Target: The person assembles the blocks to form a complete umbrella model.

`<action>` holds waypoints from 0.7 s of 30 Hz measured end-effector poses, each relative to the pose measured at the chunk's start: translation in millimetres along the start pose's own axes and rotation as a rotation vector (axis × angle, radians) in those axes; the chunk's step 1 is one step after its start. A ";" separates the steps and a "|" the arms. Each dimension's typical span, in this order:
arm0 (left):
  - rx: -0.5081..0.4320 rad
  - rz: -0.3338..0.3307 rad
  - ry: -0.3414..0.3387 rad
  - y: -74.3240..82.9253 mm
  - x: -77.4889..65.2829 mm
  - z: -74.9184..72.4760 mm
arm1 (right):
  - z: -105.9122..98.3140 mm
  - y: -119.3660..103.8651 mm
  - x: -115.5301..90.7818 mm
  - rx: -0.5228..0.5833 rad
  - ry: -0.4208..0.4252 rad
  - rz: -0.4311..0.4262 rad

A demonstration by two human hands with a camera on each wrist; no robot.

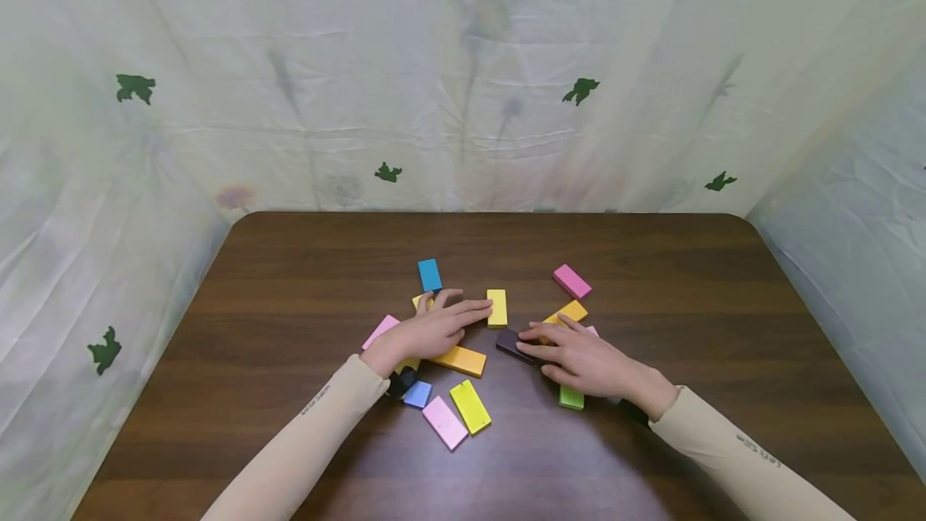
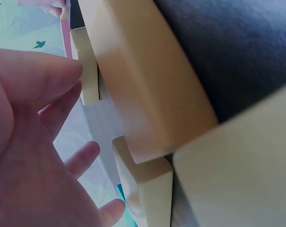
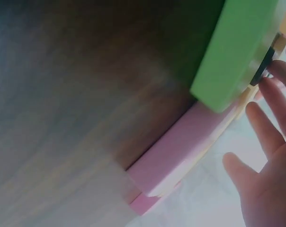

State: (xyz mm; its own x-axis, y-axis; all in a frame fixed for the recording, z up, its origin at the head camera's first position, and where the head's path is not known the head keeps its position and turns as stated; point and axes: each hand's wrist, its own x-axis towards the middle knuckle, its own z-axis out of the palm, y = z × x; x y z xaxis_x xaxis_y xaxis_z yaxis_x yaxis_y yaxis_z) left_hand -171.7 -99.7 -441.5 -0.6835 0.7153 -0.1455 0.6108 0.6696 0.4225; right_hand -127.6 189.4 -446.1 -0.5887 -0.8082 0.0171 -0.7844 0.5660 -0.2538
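My left hand [image 1: 427,334] reaches over the left group of blocks with its fingers extended. Its fingertips are right at the side of a yellow block [image 1: 497,310]. Below its palm an orange block [image 1: 463,362] lies on the table, seen close up in the left wrist view. Across from it, my right hand [image 1: 589,360] spreads loosely over the right group, fingertips at a black block [image 1: 511,344]. Partly under that hand are another orange block [image 1: 569,311], a green block [image 3: 233,61] and a pink block [image 3: 181,146].
Around the left hand lie a blue block [image 1: 430,275], a pink block [image 1: 379,330] and a small light-blue block [image 1: 418,395]. Nearer the front are a pale pink block [image 1: 444,423] and a bright yellow one [image 1: 470,407]. A deep pink block [image 1: 572,281] lies at back right on the wooden table [image 1: 687,288].
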 end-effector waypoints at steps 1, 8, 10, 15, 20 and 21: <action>-0.002 0.001 0.003 0.0 -0.2 -0.3 | 0.5 -0.9 0.5 -0.023 0.003 -0.009; -0.002 -0.001 -0.004 -0.7 -0.7 -2.8 | 1.9 -7.8 6.8 -0.065 0.006 0.005; -0.002 -0.004 -0.005 -1.1 -0.4 -3.1 | 2.9 -8.6 9.3 -0.072 0.006 0.014; 0.000 -0.010 -0.004 -2.7 1.6 -3.2 | 4.5 -6.1 16.1 -0.092 0.056 0.002; 0.019 -0.014 -0.018 -4.1 3.1 -4.0 | 3.6 0.2 18.5 -0.080 0.075 -0.054; 0.024 -0.014 -0.022 -4.3 3.3 -4.1 | 3.1 1.0 18.5 -0.065 0.070 -0.059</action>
State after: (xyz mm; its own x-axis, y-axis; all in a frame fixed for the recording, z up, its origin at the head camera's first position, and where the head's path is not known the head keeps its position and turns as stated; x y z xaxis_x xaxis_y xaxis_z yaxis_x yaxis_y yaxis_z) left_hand -178.2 -101.1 -440.1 -0.6835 0.7097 -0.1707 0.6106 0.6840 0.3990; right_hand -138.7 174.5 -449.1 -0.5515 -0.8285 0.0978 -0.8278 0.5289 -0.1872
